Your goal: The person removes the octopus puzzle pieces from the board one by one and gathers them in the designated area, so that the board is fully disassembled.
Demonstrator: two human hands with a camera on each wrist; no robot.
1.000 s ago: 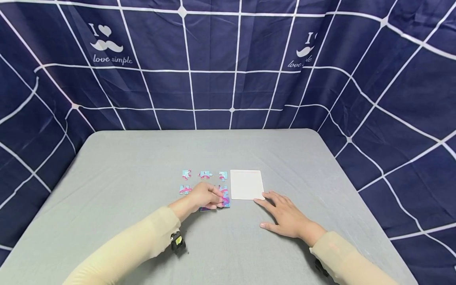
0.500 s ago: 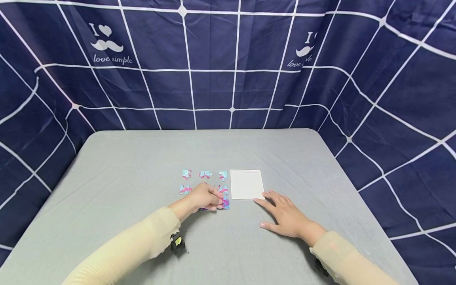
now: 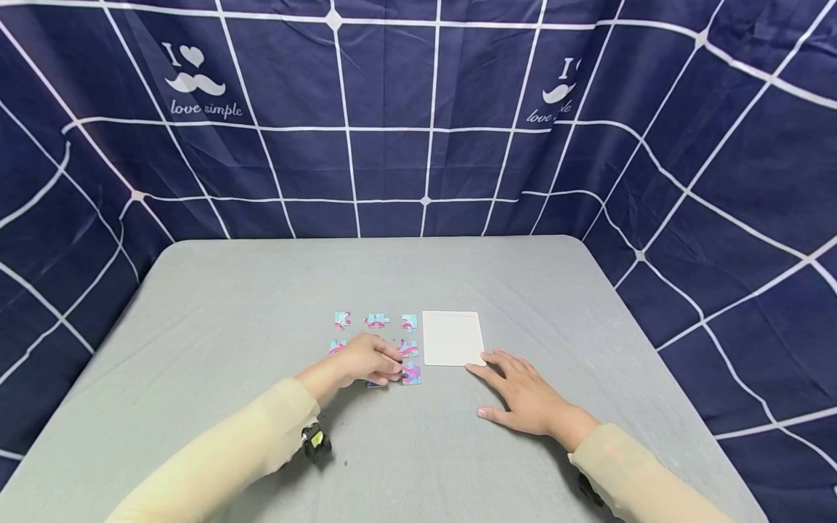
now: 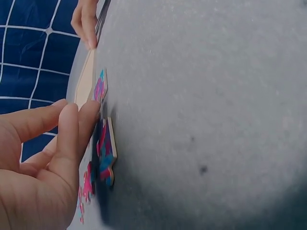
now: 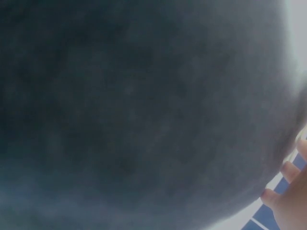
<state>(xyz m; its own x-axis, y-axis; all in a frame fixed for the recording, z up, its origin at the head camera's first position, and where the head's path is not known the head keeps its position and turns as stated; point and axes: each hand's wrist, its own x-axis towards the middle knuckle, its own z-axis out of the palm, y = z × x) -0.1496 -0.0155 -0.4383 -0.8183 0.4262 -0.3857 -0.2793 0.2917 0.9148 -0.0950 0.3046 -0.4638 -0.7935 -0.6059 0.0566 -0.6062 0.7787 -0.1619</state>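
My left hand (image 3: 368, 359) hovers over the jigsaw pieces with bent fingers and nothing visible between them. Just beyond its fingertips lies a purple and blue corner piece (image 3: 411, 375), flat on the table. Another purple piece (image 3: 375, 383) is partly covered by the hand; in the left wrist view this thick piece (image 4: 106, 148) lies below the fingers. A white square board (image 3: 453, 338) sits right of the pieces. At its lower right corner, my right hand (image 3: 526, 398) rests with spread fingers, the tips touching the edge. The right wrist view is mostly dark and shows only some fingertips (image 5: 288, 182).
Further pieces lie in spaced rows: a top-left piece (image 3: 343, 319), a top-middle piece (image 3: 376, 320), a top-right piece (image 3: 409, 322) and a middle-right piece (image 3: 409, 349). The grey table (image 3: 261, 290) is bordered by a dark blue curtain (image 3: 392, 167) with white lines.
My left hand has let go of the purple corner piece and drawn slightly left. That piece sits a little nearer to me than before. The right hand has stayed still.
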